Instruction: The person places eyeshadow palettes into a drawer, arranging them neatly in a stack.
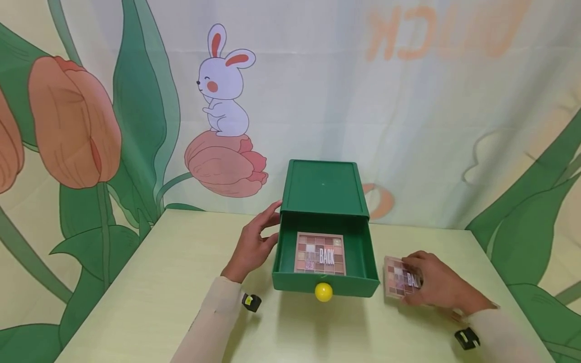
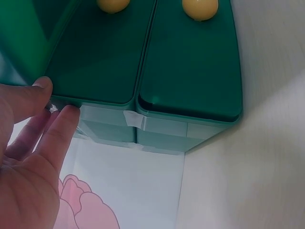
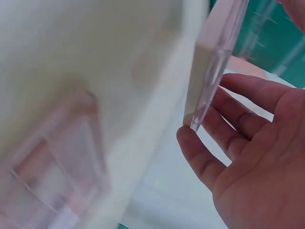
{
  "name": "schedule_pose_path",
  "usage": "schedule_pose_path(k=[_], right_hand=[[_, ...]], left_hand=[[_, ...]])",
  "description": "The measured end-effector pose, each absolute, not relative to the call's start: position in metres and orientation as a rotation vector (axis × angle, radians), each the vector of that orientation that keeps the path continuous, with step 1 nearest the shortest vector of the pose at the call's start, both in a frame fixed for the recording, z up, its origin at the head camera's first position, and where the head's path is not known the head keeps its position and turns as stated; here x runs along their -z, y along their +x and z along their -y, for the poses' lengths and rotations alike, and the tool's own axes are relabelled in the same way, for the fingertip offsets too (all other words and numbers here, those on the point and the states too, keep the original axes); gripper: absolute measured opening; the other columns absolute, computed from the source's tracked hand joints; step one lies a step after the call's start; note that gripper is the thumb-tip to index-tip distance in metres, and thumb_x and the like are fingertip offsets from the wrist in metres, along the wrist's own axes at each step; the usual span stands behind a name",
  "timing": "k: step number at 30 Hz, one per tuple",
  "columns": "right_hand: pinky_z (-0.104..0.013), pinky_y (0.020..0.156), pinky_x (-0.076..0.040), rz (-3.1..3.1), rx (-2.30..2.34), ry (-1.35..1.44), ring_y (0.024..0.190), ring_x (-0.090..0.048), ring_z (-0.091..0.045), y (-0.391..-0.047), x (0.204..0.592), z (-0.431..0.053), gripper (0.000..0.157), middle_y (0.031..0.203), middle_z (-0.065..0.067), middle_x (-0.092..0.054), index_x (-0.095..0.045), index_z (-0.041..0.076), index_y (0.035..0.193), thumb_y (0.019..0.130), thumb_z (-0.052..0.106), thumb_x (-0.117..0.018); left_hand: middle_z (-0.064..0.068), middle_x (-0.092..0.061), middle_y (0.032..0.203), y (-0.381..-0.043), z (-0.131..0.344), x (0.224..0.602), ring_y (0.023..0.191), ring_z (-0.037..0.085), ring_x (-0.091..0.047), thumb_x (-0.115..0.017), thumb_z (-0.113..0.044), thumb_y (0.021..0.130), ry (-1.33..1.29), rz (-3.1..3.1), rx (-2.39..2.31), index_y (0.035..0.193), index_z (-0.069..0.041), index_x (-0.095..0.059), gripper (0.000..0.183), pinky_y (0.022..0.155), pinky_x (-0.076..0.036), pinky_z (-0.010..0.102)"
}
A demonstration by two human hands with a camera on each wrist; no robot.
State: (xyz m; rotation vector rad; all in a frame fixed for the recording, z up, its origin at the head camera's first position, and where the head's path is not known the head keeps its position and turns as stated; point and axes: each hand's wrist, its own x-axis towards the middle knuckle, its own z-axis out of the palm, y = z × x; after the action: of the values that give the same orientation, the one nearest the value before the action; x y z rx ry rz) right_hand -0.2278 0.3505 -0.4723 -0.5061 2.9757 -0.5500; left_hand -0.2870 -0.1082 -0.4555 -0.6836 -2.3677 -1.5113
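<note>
A green drawer cabinet [image 1: 324, 186] stands in the middle of the table, its top drawer [image 1: 297, 282] pulled out by a yellow knob side facing me. Inside that drawer lies an eyeshadow palette [image 1: 313, 252] marked "BACK". My left hand [image 1: 254, 247] is at the cabinet's left side, thumb and fingertips touching near its front edge in the left wrist view, fingers fairly straight. To the right of the drawer, my right hand [image 1: 433, 280] grips a second eyeshadow palette [image 1: 397, 277] by its edges; the right wrist view shows this palette [image 3: 209, 71] edge-on, raised from the table.
Another palette [image 3: 57, 176] lies on the table below my right hand, mostly covered by it in the head view. Lower drawers [image 2: 190, 62] with yellow knobs are closed. A curtain [image 1: 317, 101] printed with a rabbit and tulips hangs behind the table.
</note>
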Motion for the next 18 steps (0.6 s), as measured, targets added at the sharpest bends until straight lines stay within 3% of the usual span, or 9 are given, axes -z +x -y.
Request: schedule_pose_path(k=[12,18], right_hand=[[-0.054,0.094,-0.055,-3.080,0.543,-0.572,0.123,-0.054,-0.037,-0.218,0.425,-0.357,0.107,0.138,-0.020,-0.058,-0.058,-0.005,0.143,0.064,0.057,-0.097],[-0.056,0.093,-0.054,-3.083,0.556,-0.568,0.127,-0.050,-0.039,-0.213,0.403,-0.357,0.108,0.143,-0.021,-0.054,-0.056,-0.002,0.145,0.065,0.058,-0.097]], left_hand=[[0.001,-0.064,0.147,-0.287,0.108,0.456,0.137,0.028,-0.064,-0.070,-0.004,0.100,-0.675,2.367,1.498,0.163,-0.046,-0.035,0.084,0.094,-0.063,0.050],[0.001,-0.064,0.146,-0.286,0.108,0.456,0.137,0.027,-0.064,-0.071,-0.003,0.100,-0.667,2.371,1.495,0.162,-0.051,-0.034,0.086,0.094,-0.062,0.050]])
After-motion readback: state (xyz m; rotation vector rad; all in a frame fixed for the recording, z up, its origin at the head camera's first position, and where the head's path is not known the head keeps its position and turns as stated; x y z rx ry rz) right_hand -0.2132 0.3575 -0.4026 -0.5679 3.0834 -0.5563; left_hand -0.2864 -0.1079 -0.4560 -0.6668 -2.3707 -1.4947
